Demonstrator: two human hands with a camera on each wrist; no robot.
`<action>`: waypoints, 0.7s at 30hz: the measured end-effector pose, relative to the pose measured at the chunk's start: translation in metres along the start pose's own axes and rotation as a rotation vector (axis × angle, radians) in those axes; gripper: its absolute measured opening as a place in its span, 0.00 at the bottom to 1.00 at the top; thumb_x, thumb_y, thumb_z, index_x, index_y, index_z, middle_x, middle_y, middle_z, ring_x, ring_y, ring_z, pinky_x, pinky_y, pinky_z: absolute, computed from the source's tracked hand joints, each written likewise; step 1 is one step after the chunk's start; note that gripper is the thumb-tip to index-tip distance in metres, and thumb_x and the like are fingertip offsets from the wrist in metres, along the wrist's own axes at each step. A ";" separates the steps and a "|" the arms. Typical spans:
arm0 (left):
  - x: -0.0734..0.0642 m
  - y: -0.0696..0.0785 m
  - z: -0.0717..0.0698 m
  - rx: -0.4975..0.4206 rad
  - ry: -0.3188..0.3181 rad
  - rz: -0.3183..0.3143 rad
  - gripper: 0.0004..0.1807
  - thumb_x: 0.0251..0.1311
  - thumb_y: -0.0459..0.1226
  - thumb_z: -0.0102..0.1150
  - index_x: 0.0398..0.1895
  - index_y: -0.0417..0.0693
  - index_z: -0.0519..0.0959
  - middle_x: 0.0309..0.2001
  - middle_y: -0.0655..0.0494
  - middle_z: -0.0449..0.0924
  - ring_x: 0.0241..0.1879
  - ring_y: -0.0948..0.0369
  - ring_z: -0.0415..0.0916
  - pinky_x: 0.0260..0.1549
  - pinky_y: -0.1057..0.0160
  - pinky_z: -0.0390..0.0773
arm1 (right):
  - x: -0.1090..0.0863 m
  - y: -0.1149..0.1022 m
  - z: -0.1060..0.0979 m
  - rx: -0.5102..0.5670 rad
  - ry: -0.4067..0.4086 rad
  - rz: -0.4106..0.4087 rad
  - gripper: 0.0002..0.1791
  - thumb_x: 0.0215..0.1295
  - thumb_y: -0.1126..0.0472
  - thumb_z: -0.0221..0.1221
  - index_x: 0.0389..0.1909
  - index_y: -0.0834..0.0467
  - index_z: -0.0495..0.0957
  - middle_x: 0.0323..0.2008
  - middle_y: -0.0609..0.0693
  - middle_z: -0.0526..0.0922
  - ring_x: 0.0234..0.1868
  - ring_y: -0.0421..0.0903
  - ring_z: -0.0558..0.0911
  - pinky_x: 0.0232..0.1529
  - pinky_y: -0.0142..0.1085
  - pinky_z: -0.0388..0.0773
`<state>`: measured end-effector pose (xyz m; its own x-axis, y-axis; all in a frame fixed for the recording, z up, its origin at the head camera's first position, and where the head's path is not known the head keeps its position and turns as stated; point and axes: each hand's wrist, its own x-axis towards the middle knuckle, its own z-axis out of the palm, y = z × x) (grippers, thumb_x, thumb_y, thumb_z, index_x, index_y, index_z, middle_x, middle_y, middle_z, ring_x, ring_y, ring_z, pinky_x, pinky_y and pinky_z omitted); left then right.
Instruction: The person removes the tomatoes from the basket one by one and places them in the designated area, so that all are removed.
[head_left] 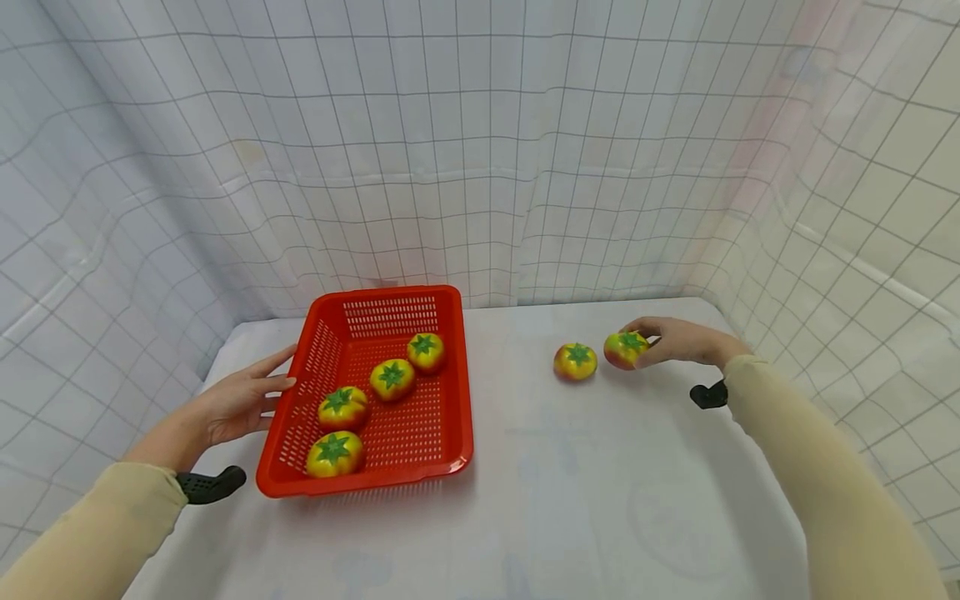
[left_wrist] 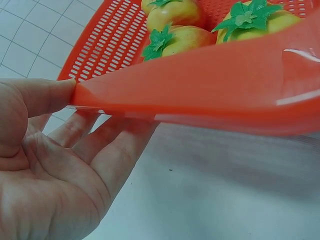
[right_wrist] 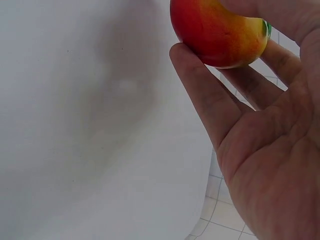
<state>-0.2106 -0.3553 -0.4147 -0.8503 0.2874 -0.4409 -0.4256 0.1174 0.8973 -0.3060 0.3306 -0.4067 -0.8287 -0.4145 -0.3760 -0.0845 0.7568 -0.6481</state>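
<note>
A red plastic basket [head_left: 400,425] with slotted walls stands on the left of the white table. Several yellow-red toy tomatoes [head_left: 392,379] with green star-shaped leaves lie inside it. My left hand [head_left: 232,404] holds the basket's left rim, thumb on top and fingers beneath, as the left wrist view shows. Over at the right, my right hand [head_left: 678,342] grips another toy tomato [right_wrist: 220,35] between thumb and fingers, and a shadow falls on the table below it. Just left of that hand, a loose toy tomato [head_left: 575,362] rests on the table.
The white table [head_left: 555,500] stretches between the basket and the right arm. White grid-patterned curtains [head_left: 480,167] hang behind the table and on both sides. A black strap [head_left: 212,485] sits at the left wrist, with a similar one [head_left: 708,394] at the right.
</note>
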 end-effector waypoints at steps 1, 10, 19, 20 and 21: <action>0.000 0.000 0.000 0.000 0.001 -0.001 0.43 0.80 0.44 0.48 0.83 0.66 0.31 0.79 0.36 0.42 0.55 0.54 0.78 0.54 0.45 0.80 | 0.001 0.002 0.001 -0.003 0.000 0.003 0.35 0.62 0.53 0.70 0.70 0.47 0.69 0.70 0.59 0.67 0.71 0.62 0.63 0.69 0.66 0.59; -0.001 0.002 0.002 -0.003 0.000 -0.004 0.43 0.80 0.44 0.48 0.83 0.66 0.31 0.80 0.35 0.42 0.55 0.54 0.79 0.54 0.45 0.80 | 0.006 0.015 0.006 0.047 -0.017 0.037 0.39 0.62 0.52 0.70 0.72 0.52 0.67 0.72 0.63 0.63 0.71 0.64 0.62 0.69 0.66 0.58; -0.003 0.004 0.003 -0.008 0.006 -0.005 0.43 0.80 0.43 0.48 0.83 0.65 0.31 0.79 0.35 0.42 0.54 0.55 0.80 0.54 0.45 0.80 | 0.009 0.023 0.009 0.057 -0.017 0.044 0.39 0.63 0.53 0.70 0.73 0.54 0.66 0.73 0.66 0.61 0.70 0.63 0.64 0.69 0.62 0.62; -0.003 0.004 0.003 -0.009 0.006 -0.005 0.43 0.80 0.43 0.48 0.83 0.65 0.31 0.79 0.35 0.42 0.55 0.54 0.80 0.54 0.45 0.80 | 0.009 0.023 0.010 0.060 -0.017 0.047 0.39 0.63 0.53 0.70 0.73 0.55 0.66 0.73 0.66 0.61 0.70 0.63 0.64 0.69 0.62 0.62; -0.004 0.004 0.003 -0.009 0.005 -0.005 0.43 0.80 0.43 0.48 0.83 0.65 0.31 0.79 0.35 0.42 0.55 0.54 0.80 0.54 0.45 0.80 | 0.009 0.024 0.010 0.062 -0.018 0.048 0.39 0.63 0.53 0.70 0.73 0.55 0.66 0.73 0.67 0.61 0.70 0.63 0.64 0.69 0.62 0.63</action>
<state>-0.2084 -0.3531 -0.4094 -0.8496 0.2818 -0.4458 -0.4329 0.1101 0.8947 -0.3101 0.3399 -0.4318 -0.8211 -0.3881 -0.4187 -0.0105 0.7436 -0.6686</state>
